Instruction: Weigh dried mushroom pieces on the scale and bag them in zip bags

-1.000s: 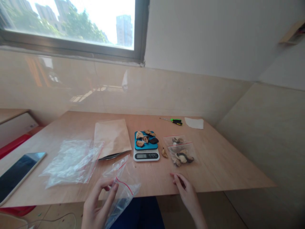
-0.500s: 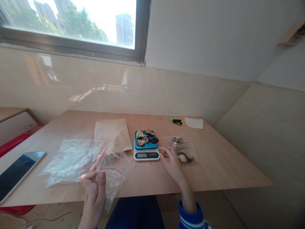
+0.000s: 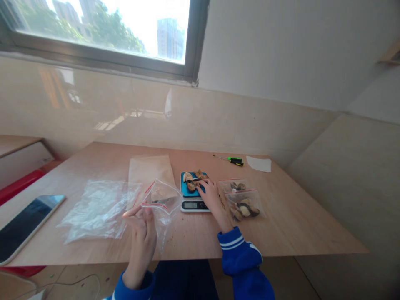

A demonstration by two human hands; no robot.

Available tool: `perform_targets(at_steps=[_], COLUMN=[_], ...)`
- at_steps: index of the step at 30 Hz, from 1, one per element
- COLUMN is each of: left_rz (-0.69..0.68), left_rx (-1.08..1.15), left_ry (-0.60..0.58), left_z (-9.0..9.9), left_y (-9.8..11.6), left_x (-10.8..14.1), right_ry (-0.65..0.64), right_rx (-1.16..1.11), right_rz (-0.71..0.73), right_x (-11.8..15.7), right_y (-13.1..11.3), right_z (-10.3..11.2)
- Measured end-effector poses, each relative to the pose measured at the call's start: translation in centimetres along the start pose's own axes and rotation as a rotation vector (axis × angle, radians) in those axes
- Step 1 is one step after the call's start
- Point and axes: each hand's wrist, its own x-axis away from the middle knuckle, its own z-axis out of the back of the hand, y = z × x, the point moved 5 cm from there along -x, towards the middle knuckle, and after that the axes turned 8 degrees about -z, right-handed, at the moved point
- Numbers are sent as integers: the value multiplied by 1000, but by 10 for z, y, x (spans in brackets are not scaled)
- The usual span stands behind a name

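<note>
My left hand (image 3: 142,225) pinches a clear zip bag (image 3: 162,208) with a red seal line, its mouth spread. Over the blue plate (image 3: 185,191) of a small digital scale (image 3: 190,206), my right hand (image 3: 211,196) reaches with its fingertips at the dried mushroom pieces (image 3: 191,185). Whether those fingers grip a piece is hard to make out. Right of the scale lie two clear bags with mushroom slices, the nearer one (image 3: 245,207) fuller than the farther one (image 3: 238,186). Some loose brown pieces sit beside my right wrist.
A brown paper bag (image 3: 150,168) lies behind the held bag. Several clear bags (image 3: 96,212) are piled at the left, near a phone (image 3: 31,223). Screwdrivers (image 3: 236,161) and a white paper piece (image 3: 258,163) lie at the back right.
My right hand has moved from the table beside the scale up onto its plate. My left hand has brought the clear bag closer to the scale, and its mouth is wider.
</note>
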Motion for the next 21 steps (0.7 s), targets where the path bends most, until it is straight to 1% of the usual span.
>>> perform_targets(at_steps=[3, 5, 10, 15, 17, 21], left_rz=[30, 42, 79, 110, 111, 109], left_rx=[12, 11, 11, 89, 120, 143], left_ry=[-43, -45, -44, -16, -16, -22], left_z=[-4, -5, -10, -16, -18, -20], left_y=[-3, -4, -5, -2, -1, -5], left_x=[2, 3, 8, 11, 11, 14], right_ry=[-16, -19, 52, 142, 147, 112], right_rx=[-76, -123, -308, -455, -474, -525], right_rz=[-4, -18, -78, -101, -111, -159], right_x=[2, 3, 5, 4, 2, -1], right_y=[5, 9, 19, 15, 12, 11], right_z=[6, 10, 24, 39, 41, 40])
